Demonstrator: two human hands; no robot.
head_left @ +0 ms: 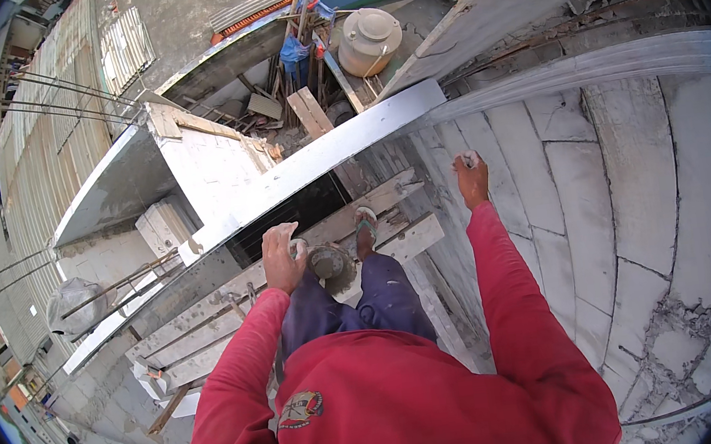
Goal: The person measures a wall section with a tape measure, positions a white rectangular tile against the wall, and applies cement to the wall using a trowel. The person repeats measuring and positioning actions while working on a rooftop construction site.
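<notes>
My left hand (284,256) is raised over the plank platform, beside the bucket of grey mortar (330,262). Its dusty fingers are stretched and apart from the thumb, and no held thing shows. To the right, my right hand (473,180) is up close to the grey block wall (512,151), its fingers curled closed. A pale patch shows at its fingertips; whether this is a small lump or mortar on the skin, I cannot make out. The bucket sits between my legs and the planks, partly hidden by my left knee.
Under me runs a narrow platform of wooden planks (202,336), one sandalled foot (365,225) on it. Ahead lies a white ledge (322,161) with a dark opening below. Beyond are a beige water tank (369,41), scrap wood and corrugated roofs (53,107). Cables cross at left.
</notes>
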